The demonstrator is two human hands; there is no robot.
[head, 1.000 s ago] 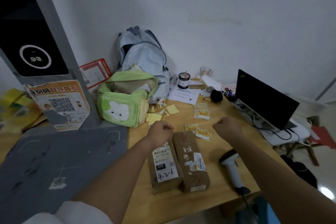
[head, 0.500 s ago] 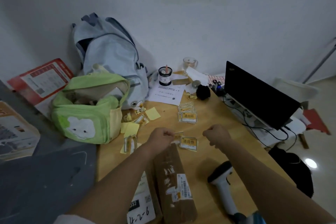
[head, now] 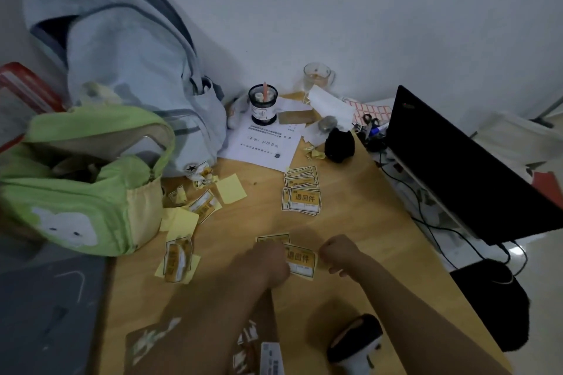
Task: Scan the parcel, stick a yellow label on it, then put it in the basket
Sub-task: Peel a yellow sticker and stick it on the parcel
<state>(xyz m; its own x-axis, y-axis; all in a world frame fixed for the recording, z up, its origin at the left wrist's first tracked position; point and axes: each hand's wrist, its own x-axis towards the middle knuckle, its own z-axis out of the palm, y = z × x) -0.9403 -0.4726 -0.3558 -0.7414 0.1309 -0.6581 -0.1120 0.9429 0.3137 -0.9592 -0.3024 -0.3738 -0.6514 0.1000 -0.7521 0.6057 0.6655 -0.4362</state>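
Plain pale wall [head: 380, 15] fills the view from 10 to 2 o'clock, meeting a wooden table [head: 359, 222] that runs from centre to 6 o'clock. At 8 o'clock, a dark grey surface [head: 45, 313] adjoins the table. At 3 to 4 o'clock, glossy pale floor [head: 545, 298] reflects a bright spot. Lighting is dim and bluish.

A yellow label [head: 300, 259] with black characters and a white lower strip lies flat on the wooden table, between the 2 fists; its left edge is hidden under one of them. A small stack of the same labels [head: 302, 196] lies farther back, fanned a little. The brown parcel [head: 259, 344], with white stickers, lies at the bottom edge, mostly covered by the forearm.
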